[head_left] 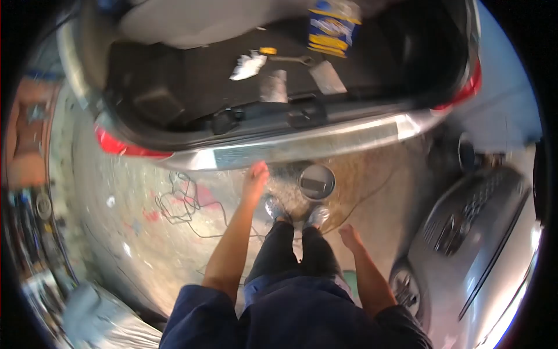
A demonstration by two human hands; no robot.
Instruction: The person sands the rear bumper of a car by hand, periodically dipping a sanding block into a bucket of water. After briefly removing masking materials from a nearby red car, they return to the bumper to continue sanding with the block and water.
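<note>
My left hand (256, 173) is beside the lower edge of the car's silver rear bumper (302, 146), its fingers curled in. Whether it touches the bumper or holds something small, I cannot make out. My right hand (350, 237) hangs low to the right of my legs, fingers loosely stretched, with nothing visible in it. On the floor between the bumper and my shoes stands a round bucket (317, 181) with a dark rectangular piece in it.
The open trunk (203, 75) holds a blue and yellow bag (334, 28), a wrench (290, 59), a crumpled white piece (248, 66) and two greyish sheets (273, 86). A cable (186, 200) lies coiled on the floor. Another car's detached-looking grey front (465, 232) stands at right.
</note>
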